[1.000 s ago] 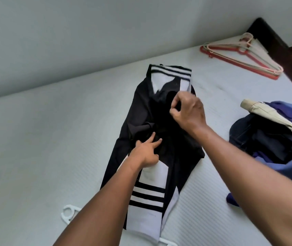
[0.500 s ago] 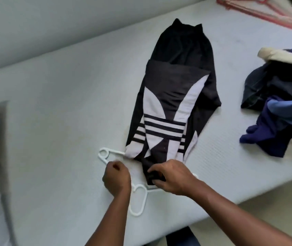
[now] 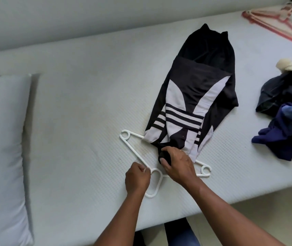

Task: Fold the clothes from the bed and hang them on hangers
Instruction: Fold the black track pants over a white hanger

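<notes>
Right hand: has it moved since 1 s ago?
Yes. The right hand came toward the near edge of the bed, from the middle of the black garment to its end over the white hanger.

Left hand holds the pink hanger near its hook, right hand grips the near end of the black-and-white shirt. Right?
No: the left hand holds the white hanger, not a pink one. The pink hangers lie apart at the far right, untouched. The right hand does grip the near end of the black-and-white shirt. The head view shows it.
</notes>
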### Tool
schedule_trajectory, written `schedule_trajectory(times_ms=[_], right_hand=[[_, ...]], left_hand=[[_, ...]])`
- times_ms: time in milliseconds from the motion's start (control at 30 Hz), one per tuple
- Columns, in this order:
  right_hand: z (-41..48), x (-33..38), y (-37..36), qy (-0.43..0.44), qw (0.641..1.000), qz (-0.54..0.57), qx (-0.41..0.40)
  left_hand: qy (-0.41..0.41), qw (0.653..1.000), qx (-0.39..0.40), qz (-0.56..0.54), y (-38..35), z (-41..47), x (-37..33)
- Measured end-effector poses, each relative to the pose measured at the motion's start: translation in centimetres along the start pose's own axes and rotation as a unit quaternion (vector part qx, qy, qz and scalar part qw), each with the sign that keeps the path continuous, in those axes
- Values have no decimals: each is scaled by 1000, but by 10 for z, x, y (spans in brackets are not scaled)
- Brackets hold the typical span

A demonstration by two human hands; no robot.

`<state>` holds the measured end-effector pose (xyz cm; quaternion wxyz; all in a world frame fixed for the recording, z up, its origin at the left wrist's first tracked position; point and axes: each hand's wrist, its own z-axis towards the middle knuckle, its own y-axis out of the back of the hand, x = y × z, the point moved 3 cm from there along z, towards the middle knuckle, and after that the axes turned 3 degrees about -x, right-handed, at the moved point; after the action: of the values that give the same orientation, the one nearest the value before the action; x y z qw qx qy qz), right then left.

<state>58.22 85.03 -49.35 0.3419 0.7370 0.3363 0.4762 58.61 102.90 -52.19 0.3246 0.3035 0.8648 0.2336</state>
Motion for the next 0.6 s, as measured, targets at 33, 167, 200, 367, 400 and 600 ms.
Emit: schedule_trajectory(times_ms=[33, 167, 200, 367, 400, 600], right_hand=[[1, 4, 0, 4, 1000, 3, 1], [3, 6, -2, -14, 998, -11, 54], [3, 5, -2, -13, 998, -19, 57], [3, -1, 0, 3, 998, -38, 49], [3, -1, 0, 10, 999, -37, 38], [-2, -8, 8, -72, 991, 22, -106]], left_hand=[[-1, 1000, 10, 25, 0, -3, -1], [-61, 987, 23, 150, -12, -11, 1], [-84, 981, 15, 174, -16, -13, 1], [-116, 980, -4, 159, -22, -13, 8], [-112, 985, -10, 133, -19, -12, 10], [-172, 970, -165, -38, 2, -20, -17]])
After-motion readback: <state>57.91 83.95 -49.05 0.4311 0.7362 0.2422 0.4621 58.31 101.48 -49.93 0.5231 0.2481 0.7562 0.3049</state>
